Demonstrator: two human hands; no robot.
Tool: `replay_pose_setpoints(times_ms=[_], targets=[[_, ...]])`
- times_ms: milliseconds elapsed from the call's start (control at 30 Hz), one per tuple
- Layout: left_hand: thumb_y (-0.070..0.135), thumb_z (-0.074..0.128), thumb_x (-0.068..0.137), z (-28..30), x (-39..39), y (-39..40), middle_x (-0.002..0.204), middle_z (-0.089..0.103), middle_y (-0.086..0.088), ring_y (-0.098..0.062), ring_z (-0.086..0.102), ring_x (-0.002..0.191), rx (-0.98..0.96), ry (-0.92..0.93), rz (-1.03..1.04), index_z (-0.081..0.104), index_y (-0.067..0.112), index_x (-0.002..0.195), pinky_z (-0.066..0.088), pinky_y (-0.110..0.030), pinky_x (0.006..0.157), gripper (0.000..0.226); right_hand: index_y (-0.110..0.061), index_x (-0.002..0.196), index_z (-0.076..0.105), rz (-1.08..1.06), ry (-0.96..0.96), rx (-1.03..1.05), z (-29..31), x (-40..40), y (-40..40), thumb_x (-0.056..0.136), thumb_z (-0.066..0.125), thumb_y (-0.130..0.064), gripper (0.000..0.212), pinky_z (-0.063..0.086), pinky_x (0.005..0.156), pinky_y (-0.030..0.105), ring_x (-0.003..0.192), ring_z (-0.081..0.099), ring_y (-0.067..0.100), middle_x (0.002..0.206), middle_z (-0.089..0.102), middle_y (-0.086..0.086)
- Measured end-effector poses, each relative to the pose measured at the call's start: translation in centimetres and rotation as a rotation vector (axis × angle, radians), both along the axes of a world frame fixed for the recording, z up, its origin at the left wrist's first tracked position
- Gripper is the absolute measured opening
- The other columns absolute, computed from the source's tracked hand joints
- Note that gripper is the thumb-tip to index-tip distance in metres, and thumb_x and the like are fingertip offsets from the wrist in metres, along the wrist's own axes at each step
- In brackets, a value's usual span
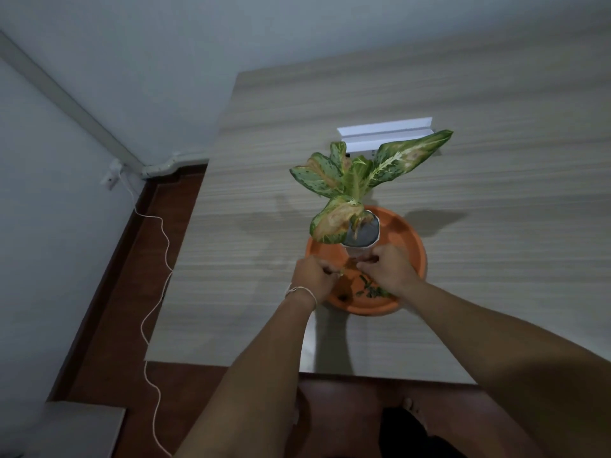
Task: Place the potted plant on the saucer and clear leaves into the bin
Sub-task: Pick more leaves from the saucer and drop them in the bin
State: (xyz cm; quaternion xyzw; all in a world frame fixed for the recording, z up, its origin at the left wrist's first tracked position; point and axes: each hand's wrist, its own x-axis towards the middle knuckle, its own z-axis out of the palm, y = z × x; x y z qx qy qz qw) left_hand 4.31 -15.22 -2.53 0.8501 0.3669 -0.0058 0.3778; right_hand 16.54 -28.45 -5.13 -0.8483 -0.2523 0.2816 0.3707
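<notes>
One potted plant [358,200] standing in one orange saucer [410,239], two hands, left hand [312,277] and right hand [390,269], fingers pinched over leaf scraps [372,290], grip contents unclear

Round orange saucer [411,241]: smooth plastic, slight sheen.
Pale striped table [463,309]: matt wood-grain laminate.
White folded card [385,132]: matt paper.
Mottled green-and-cream leaves [360,175]: waxy.

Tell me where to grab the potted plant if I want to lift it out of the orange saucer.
Take the potted plant by its pot wall, low down, from the near side where both hands already are. The leaves fan out above and droop over the left rim, so a grip from above or from the left would crush them.
</notes>
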Motion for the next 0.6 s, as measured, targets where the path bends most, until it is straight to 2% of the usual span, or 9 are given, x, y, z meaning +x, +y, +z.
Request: replay_pose_setpoints(times_ms=[33,100,200,267,367,533,600], targets=[[0.013,0.073,0.076,0.2,-0.6,0.2,0.089,0.077,-0.008,-0.019,0.07,0.088,0.01,-0.002,0.004,0.079,0.01,0.085,0.055,-0.029,0.087,0.011,-0.014,0.083,0.077,-0.002,-0.001,0.001,0.0,-0.5,0.3,0.08,0.076,-0.02,0.006,0.057,0.074,0.032,0.077,0.07,0.009,0.081,0.076,-0.004],[0.014,0.074,0.074,0.5,-1.8,0.5,0.089,0.077,-0.009,-0.022,0.071,0.086,0.028,-0.002,-0.005,0.079,0.011,0.085,0.056,-0.031,0.085,0.013,-0.018,0.081,0.076,-0.003,-0.009,0.01,0.3,-1.7,1.1,0.08,0.076,-0.018,0.001,0.055,0.076,0.03,0.082,0.071,0.013,0.085,0.077,-0.002],[0.011,0.072,0.073,1.2,-4.0,1.0,0.085,0.078,-0.009,-0.021,0.072,0.083,0.037,-0.041,0.019,0.079,0.011,0.081,0.057,-0.032,0.082,0.011,-0.014,0.085,0.078,-0.003,-0.019,0.035,1.3,-4.3,2.6,0.083,0.074,-0.011,0.005,0.044,0.063,0.015,0.074,0.064,0.01,0.079,0.071,-0.001],[0.01,0.072,0.075,1.9,-6.1,1.6,0.083,0.078,-0.008,-0.02,0.072,0.081,0.026,-0.07,0.063,0.079,0.01,0.081,0.057,-0.03,0.081,0.01,-0.017,0.081,0.075,0.022,0.003,0.08,2.0,-6.3,3.9,0.083,0.073,-0.008,0.009,0.044,0.06,0.017,0.067,0.061,0.011,0.075,0.069,0.0],[0.014,0.074,0.077,3.0,-10.3,3.0,0.083,0.078,-0.008,-0.018,0.072,0.08,0.048,-0.089,0.129,0.079,0.01,0.083,0.056,-0.025,0.08,0.009,-0.014,0.084,0.075,0.096,0.01,0.094,3.1,-9.6,6.1,0.084,0.072,-0.008,0.006,0.043,0.055,0.01,0.064,0.061,0.01,0.073,0.07,0.003],[0.013,0.074,0.076,4.3,-19.9,5.7,0.081,0.078,-0.008,-0.015,0.07,0.076,0.087,-0.078,0.268,0.079,0.01,0.082,0.056,-0.024,0.076,0.008,-0.025,0.068,0.073,0.223,0.029,0.108,4.0,-16.9,10.2,0.079,0.075,-0.008,0.02,0.056,0.066,0.033,0.062,0.066,0.016,0.066,0.073,0.001],[0.013,0.075,0.074,4.4,-24.3,6.8,0.078,0.077,-0.006,-0.014,0.07,0.074,0.098,-0.069,0.346,0.079,0.011,0.08,0.057,-0.025,0.075,0.007,-0.022,0.072,0.076,0.285,0.028,0.101,4.4,-20.4,11.7,0.079,0.075,-0.01,0.014,0.058,0.069,0.033,0.066,0.071,0.018,0.067,0.074,0.002]])
